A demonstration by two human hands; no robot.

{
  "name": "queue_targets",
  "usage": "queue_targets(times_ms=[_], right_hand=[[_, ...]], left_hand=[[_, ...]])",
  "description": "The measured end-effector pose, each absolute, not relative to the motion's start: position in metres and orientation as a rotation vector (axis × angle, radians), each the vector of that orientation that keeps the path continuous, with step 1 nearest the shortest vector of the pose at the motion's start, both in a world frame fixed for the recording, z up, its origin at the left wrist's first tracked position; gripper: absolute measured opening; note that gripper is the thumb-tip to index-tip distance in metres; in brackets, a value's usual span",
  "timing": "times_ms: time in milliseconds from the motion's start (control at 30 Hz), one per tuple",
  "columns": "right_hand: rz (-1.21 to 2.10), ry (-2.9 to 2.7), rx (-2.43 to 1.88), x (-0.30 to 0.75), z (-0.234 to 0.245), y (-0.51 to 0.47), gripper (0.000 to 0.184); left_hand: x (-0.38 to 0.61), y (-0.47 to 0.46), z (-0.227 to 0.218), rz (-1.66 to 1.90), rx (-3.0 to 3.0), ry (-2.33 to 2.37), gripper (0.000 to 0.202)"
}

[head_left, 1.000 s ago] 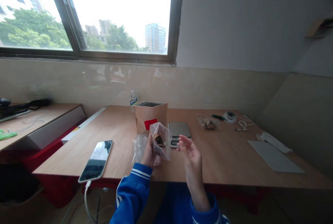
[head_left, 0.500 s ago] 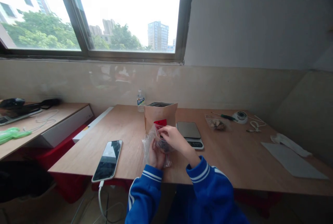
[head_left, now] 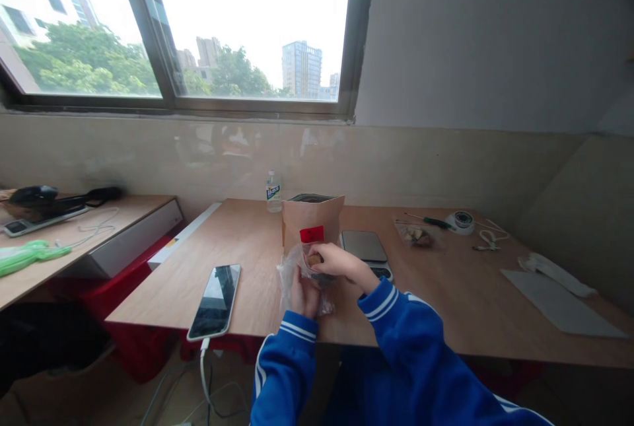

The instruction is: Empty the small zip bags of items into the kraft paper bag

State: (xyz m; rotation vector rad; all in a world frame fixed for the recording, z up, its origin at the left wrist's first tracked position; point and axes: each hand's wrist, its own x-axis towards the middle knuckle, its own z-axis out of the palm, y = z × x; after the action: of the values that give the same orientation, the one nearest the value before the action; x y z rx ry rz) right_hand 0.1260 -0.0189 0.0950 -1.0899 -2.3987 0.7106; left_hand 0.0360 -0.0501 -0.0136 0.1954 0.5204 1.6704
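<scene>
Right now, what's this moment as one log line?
left hand: holds clear plastic bag | right hand: pinches brown piece at bag's mouth | paper bag: stands behind

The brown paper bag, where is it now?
In the head view, the brown paper bag stands mid-picture on the table, just beyond the left hand and right hand, with the bottle to its left and the scale to its right.

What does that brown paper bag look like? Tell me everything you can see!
The brown paper bag stands upright on the table. It looks like stiff paper. Its mouth is open, showing a darker inside, and a red patch shows on its front. A clear plastic bag hides some of its lower part, so I can't tell if they touch.
</scene>
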Motion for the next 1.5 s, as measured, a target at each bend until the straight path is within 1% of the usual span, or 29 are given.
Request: queue_targets(times_ms=[133, 200, 400, 500, 667, 800, 867, 967, 1033, 1133, 1233, 1367, 1500], right_hand=[[0.741, -2.363, -1.065, 0.137, 0.097, -0.015, 0.027], [0.762, -2.33, -1.018, 0.143, 0.096, -0.012, 0.032], [0.876, -2.245, -0.959, 0.157, 0.101, -0.001, 0.029], [0.987, -2.164, -0.892, 0.162, 0.104, 0.003, 0.028], [1.158, -1.974, -0.785, 0.164, 0.106, 0.003, 0.03], [1.194, -1.811, -0.663, 0.158, 0.121, 0.0, 0.033], [1.122, -1.657, -0.596, 0.153, 0.135, 0.004, 0.035], [0.912, -1.39, -0.563, 0.142, 0.157, 0.019, 0.036], [0.812, -1.336, -0.582, 0.134, 0.166, 0.03, 0.036], [0.77, -1.56, -0.637, 0.124, 0.17, 0.041, 0.032], [0.601, -1.815, -0.698, 0.12, 0.166, 0.042, 0.032], [0.34, -1.736, -0.759, 0.121, 0.16, 0.04, 0.034], [0.224, -1.787, -0.849, 0.121, 0.154, 0.043, 0.041]], left_hand=[[0.036, -0.05, -0.014, 1.639, 0.173, 0.456, 0.036], [0.036, -0.049, -0.016, 1.629, 0.183, 0.426, 0.036], [0.036, -0.047, -0.017, 1.655, 0.175, 0.363, 0.035], [0.036, -0.049, -0.013, 1.641, 0.174, 0.369, 0.037], [0.036, -0.051, -0.007, 1.639, 0.168, 0.386, 0.037], [0.036, -0.051, -0.007, 1.637, 0.141, 0.422, 0.036], [0.035, -0.051, -0.01, 1.62, 0.136, 0.419, 0.036], [0.034, -0.05, -0.014, 1.617, 0.14, 0.409, 0.035], [0.034, -0.05, -0.015, 1.609, 0.136, 0.409, 0.035], [0.033, -0.05, -0.015, 1.59, 0.135, 0.405, 0.036], [0.034, -0.051, -0.013, 1.598, 0.137, 0.433, 0.037], [0.035, -0.052, -0.008, 1.606, 0.155, 0.461, 0.039], [0.036, -0.053, -0.004, 1.6, 0.133, 0.456, 0.039]])
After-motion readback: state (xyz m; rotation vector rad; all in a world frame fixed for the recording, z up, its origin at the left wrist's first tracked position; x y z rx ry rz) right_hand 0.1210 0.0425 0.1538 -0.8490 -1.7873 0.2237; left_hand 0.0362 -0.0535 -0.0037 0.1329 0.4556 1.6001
